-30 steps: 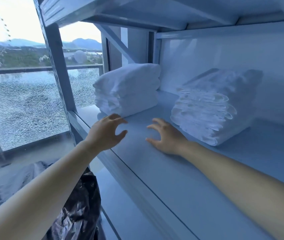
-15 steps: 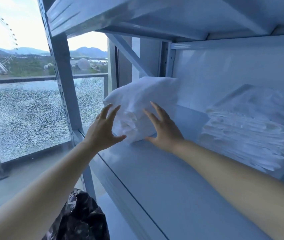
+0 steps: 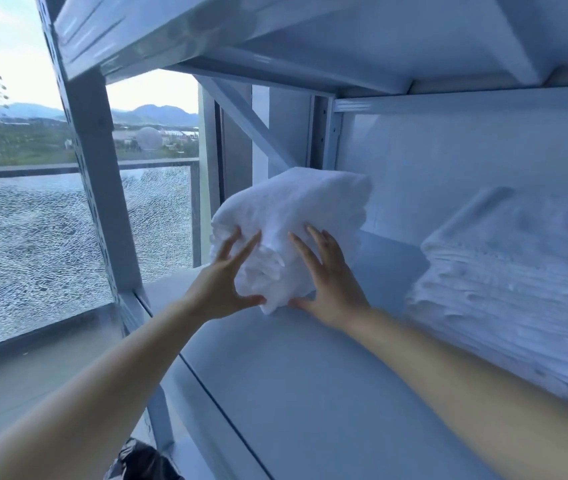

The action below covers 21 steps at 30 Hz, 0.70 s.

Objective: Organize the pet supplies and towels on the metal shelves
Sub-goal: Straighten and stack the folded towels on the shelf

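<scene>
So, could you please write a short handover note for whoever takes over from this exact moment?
The left hand is open, straight fingers spread on the front of the folded towel bundle, thumb at its lower edge. The right hand is open, doing likewise beside it.
The bundle sits at the left end of the metal shelf; a second towel stack lies apart on its right.
Done: both towel lots are on the shelf.
Left: square the bundle, then let go.

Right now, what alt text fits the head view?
The left hand and right hand press spread fingers on a tilted stack of folded white towels on a metal shelf. A second stack lies to its right, cracked glass at left.
</scene>
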Available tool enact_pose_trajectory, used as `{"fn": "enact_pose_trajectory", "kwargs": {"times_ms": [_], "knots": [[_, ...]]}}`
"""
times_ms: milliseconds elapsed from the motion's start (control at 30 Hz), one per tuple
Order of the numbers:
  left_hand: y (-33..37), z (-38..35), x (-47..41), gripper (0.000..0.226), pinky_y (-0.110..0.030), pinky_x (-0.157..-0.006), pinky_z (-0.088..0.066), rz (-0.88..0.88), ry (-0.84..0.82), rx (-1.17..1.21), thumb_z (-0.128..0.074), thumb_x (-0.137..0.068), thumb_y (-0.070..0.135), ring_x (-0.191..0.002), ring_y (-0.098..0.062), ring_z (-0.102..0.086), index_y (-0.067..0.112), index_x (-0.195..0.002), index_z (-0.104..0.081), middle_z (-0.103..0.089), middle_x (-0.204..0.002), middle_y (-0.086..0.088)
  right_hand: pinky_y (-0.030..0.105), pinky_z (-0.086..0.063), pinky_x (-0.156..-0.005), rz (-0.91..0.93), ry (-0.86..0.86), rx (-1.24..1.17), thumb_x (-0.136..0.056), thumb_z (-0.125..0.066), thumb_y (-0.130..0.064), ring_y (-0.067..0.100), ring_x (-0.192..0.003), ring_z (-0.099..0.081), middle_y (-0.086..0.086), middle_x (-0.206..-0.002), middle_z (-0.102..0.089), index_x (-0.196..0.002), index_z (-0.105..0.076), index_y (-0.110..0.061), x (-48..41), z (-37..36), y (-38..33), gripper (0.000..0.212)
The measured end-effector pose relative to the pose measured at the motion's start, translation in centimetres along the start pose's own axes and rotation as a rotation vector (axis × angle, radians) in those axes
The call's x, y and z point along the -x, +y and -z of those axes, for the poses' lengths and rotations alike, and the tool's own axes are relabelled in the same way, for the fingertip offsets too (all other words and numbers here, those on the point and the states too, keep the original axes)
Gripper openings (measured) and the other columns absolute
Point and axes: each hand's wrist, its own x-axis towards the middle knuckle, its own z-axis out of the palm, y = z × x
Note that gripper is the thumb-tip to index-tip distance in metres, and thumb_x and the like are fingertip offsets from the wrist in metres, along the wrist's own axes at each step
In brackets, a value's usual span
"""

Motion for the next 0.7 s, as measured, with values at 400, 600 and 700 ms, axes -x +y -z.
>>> {"fn": "enact_pose_trajectory", "kwargs": {"times_ms": [400, 600, 700], "knots": [[2.3, -5.2, -5.8, 0.113, -0.041, -0.097, -0.043, -0.092, -0.042, 0.080, -0.080, -0.065, 0.042, -0.143, -0.026, -0.017, 0.054, -0.138, 0.006, 0.013, -0.157, 0.006, 0.046, -0.035, -0.106, -0.283, -0.057, 0.223, -0.080, -0.065, -0.047, 0.031, -0.143, -0.002, 0.005, -0.157, 0.011, -0.149, 0.002, -0.025, 0.4, 1.0, 3.1, 0.099], [2.7, -7.3, -5.8, 0.104, -0.042, -0.085, -0.049, -0.109, 0.110, 0.106, -0.078, -0.069, 0.043, -0.140, -0.026, -0.025, 0.052, -0.141, -0.004, 0.003, -0.158, 0.007, 0.044, -0.041, -0.102, -0.299, -0.055, 0.261, -0.087, -0.058, -0.042, 0.027, -0.144, -0.005, 0.002, -0.157, 0.010, -0.150, 0.002, -0.024, 1.7, 1.1, 4.0, 0.088], [2.4, -7.0, -5.9, 0.103, -0.053, -0.084, -0.051, -0.144, 0.158, 0.003, -0.081, -0.063, 0.046, -0.141, -0.035, -0.019, 0.045, -0.144, -0.016, -0.009, -0.157, 0.000, 0.037, -0.041, -0.102, -0.300, -0.044, 0.185, -0.092, -0.051, -0.033, 0.017, -0.145, -0.003, -0.008, -0.156, 0.015, -0.149, 0.005, -0.029, 2.6, 1.1, 3.7, 0.080]]}}
